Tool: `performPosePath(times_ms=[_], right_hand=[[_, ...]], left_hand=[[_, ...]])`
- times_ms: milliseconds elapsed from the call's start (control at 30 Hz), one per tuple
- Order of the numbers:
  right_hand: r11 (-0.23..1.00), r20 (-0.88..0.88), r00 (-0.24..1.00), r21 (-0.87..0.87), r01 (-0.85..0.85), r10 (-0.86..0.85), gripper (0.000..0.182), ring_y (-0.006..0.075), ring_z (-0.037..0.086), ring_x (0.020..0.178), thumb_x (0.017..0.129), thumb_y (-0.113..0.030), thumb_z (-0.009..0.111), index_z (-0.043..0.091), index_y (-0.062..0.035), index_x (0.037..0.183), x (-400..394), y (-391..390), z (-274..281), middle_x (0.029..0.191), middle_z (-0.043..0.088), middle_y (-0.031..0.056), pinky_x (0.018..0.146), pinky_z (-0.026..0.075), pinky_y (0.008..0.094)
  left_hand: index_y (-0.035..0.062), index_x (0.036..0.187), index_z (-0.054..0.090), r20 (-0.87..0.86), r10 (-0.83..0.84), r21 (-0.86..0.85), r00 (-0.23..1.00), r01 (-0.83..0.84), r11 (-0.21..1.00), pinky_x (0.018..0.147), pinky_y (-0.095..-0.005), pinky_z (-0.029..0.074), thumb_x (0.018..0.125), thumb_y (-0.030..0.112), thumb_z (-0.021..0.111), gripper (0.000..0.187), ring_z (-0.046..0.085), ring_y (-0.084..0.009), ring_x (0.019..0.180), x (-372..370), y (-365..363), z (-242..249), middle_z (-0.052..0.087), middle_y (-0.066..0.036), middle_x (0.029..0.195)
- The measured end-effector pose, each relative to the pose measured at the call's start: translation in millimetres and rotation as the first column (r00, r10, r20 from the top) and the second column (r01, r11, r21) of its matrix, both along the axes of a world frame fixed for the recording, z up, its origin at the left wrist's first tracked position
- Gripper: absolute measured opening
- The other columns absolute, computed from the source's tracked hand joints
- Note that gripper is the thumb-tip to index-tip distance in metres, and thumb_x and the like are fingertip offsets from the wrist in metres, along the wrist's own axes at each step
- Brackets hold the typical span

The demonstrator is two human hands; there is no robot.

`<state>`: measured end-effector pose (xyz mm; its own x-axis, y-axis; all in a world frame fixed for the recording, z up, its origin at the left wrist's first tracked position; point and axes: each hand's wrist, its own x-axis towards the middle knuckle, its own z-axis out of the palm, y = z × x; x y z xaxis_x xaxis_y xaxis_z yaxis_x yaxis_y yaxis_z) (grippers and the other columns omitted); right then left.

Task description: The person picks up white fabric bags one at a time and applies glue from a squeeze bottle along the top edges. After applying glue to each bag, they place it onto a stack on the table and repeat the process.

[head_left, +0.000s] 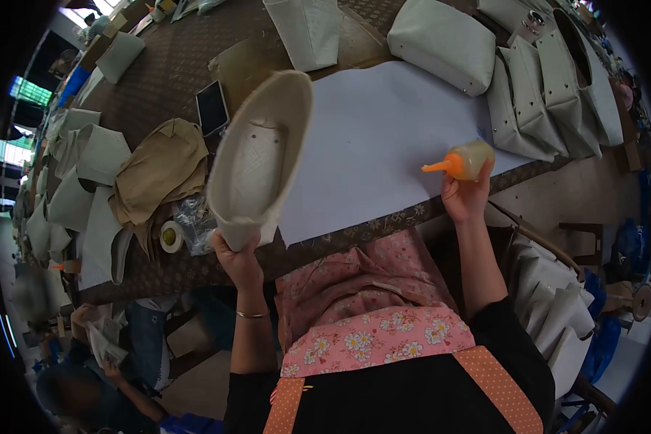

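Observation:
My left hand [240,262] grips the near end of a cream bag body [257,163], tilted so that its open mouth and inner bottom face me. Small dark dots, perhaps rivets, show on that bottom. In my right hand [467,197] is a glue bottle [473,160] with a yellowish body and an orange nozzle that points left. The fingers are wrapped round the bottle. Between the two hands lies a large white sheet [369,137] on the patterned brown table [159,79]. The bottle is held apart from the bag body, above the sheet's right side.
Finished-looking cream bags [441,43] stand at the back and right. Left of the bag body lie a phone [212,108], brown fabric [163,166], a tape roll [171,236] and plastic wrap. A co-worker [98,390] sits lower left. Cream pieces [546,296] are heaped at lower right.

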<state>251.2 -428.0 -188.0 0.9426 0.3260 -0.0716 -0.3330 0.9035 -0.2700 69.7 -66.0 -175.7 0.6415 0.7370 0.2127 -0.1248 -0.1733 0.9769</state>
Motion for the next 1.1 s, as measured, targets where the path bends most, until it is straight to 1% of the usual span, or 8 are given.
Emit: performPosePath(times_ms=[33, 200, 400, 600, 667, 833, 967, 1100], right_hand=[[1.000, 0.011, 1.000, 0.003, -0.010, 0.010, 0.058, 0.0312, 0.054, 0.103, 0.082, -0.049, 0.053, 0.041, -0.0063, 0.120, 1.9, 3.6, -3.5, 0.116, 0.051, 0.0125, 0.079, 0.052, 0.0382], [0.987, 0.102, 0.994, -0.154, 0.051, -0.036, 0.056, 0.0310, 0.055, 0.100, 0.082, -0.048, 0.053, 0.043, -0.0086, 0.119, -1.3, 10.2, -12.1, 0.114, 0.052, 0.0120, 0.077, 0.052, 0.0394], [0.995, 0.085, 0.996, -0.098, 0.008, 0.001, 0.055, 0.0310, 0.054, 0.102, 0.082, -0.047, 0.053, 0.042, -0.0087, 0.120, 1.1, 6.8, -17.4, 0.116, 0.050, 0.0126, 0.078, 0.052, 0.0425], [0.988, 0.109, 0.993, -0.143, 0.058, -0.042, 0.055, 0.0297, 0.054, 0.101, 0.082, -0.048, 0.054, 0.042, -0.0089, 0.119, 3.9, 4.7, -21.8, 0.113, 0.052, 0.0120, 0.078, 0.051, 0.0417], [0.989, 0.090, 0.995, -0.141, 0.055, -0.042, 0.055, 0.0307, 0.055, 0.100, 0.082, -0.047, 0.054, 0.042, -0.0085, 0.119, 3.3, 7.5, -17.8, 0.112, 0.052, 0.0122, 0.078, 0.051, 0.0421], [0.986, 0.102, 0.995, -0.164, 0.035, -0.019, 0.054, 0.0323, 0.055, 0.099, 0.083, -0.046, 0.054, 0.042, -0.0075, 0.119, 4.2, 7.8, -16.4, 0.113, 0.052, 0.0133, 0.079, 0.051, 0.0431], [0.986, 0.099, 0.995, -0.167, 0.022, -0.005, 0.054, 0.0319, 0.055, 0.099, 0.083, -0.045, 0.053, 0.042, -0.0069, 0.119, 5.4, 4.7, -19.7, 0.113, 0.052, 0.0136, 0.080, 0.051, 0.0430], [0.976, 0.109, 0.994, -0.212, 0.037, -0.015, 0.054, 0.0308, 0.055, 0.100, 0.083, -0.045, 0.053, 0.042, -0.0060, 0.119, 4.8, 7.8, -14.6, 0.113, 0.052, 0.0130, 0.081, 0.051, 0.0420]], left_hand=[[0.0012, 0.099, 0.043, 0.029, 0.014, -0.359, 0.999, -0.003, 0.933, 0.085, -0.0303, 0.042, 0.075, -0.004, 0.060, 0.031, 0.049, -0.0158, 0.095, 11.6, -6.4, 6.4, 0.046, -0.008, 0.106], [-0.0020, 0.104, 0.046, 0.182, 0.041, -0.495, 0.982, 0.056, 0.867, 0.081, -0.0302, 0.044, 0.076, 0.000, 0.062, 0.032, 0.053, -0.0190, 0.094, 108.9, -0.4, 21.8, 0.051, -0.010, 0.106], [-0.0013, 0.103, 0.049, -0.374, -0.012, 0.257, 0.927, 0.116, 0.959, 0.081, -0.0361, 0.043, 0.067, 0.017, 0.071, 0.046, 0.052, -0.0258, 0.096, 246.9, 52.2, -13.1, 0.055, -0.015, 0.099], [0.0047, 0.106, 0.055, -0.470, -0.028, 0.354, 0.882, 0.218, 0.909, 0.087, -0.0363, 0.042, 0.068, 0.017, 0.066, 0.041, 0.051, -0.0298, 0.102, 242.6, 81.3, 16.5, 0.056, -0.015, 0.104], [0.0029, 0.098, 0.059, -0.190, -0.013, 0.553, 0.982, 0.118, 0.825, 0.085, -0.0358, 0.043, 0.068, 0.014, 0.064, 0.033, 0.054, -0.0293, 0.097, 223.0, 129.6, 17.8, 0.058, -0.015, 0.098], [-0.0001, 0.085, 0.061, 0.139, 0.618, 0.445, 0.774, -0.606, 0.660, 0.070, -0.0304, 0.047, 0.070, 0.006, 0.056, 0.017, 0.059, -0.0211, 0.073, 105.1, 253.7, 58.1, 0.061, -0.011, 0.079], [0.0015, 0.105, 0.056, -0.249, 0.897, 0.059, 0.366, -0.918, 0.391, 0.085, -0.0339, 0.041, 0.074, 0.010, 0.054, 0.032, 0.048, -0.0242, 0.105, 20.7, 296.3, 67.6, 0.048, -0.017, 0.119], [0.0034, 0.121, 0.047, -0.096, 0.635, -0.441, 0.767, -0.605, 0.664, 0.088, -0.0329, 0.039, 0.078, 0.010, 0.053, 0.044, 0.046, -0.0243, 0.108, -33.0, 354.5, 7.9, 0.047, -0.013, 0.122]])
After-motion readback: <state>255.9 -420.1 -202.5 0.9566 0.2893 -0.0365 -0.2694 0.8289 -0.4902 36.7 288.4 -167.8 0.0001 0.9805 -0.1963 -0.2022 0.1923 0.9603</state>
